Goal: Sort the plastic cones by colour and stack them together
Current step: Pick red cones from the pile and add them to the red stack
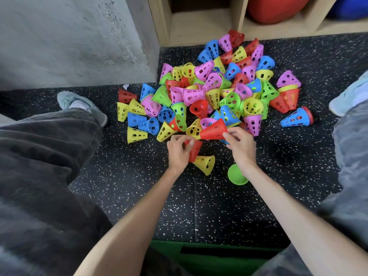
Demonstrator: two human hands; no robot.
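Observation:
A big pile of perforated plastic cones (215,90) in red, blue, yellow, green and pink lies on the dark speckled floor. My left hand (178,151) grips a red cone (194,151) near the pile's front edge. My right hand (240,145) pinches the rim of a second red cone (214,130), which lies on its side pointing left. A loose yellow cone (205,164) lies just below the left hand's cone. A green cone (237,175) stands partly hidden under my right wrist.
My legs and grey shoes (83,105) flank the pile on both sides. A wooden shelf unit (199,24) with a red ball stands behind the pile, a concrete wall at the back left. A green box edge (209,253) sits at the bottom.

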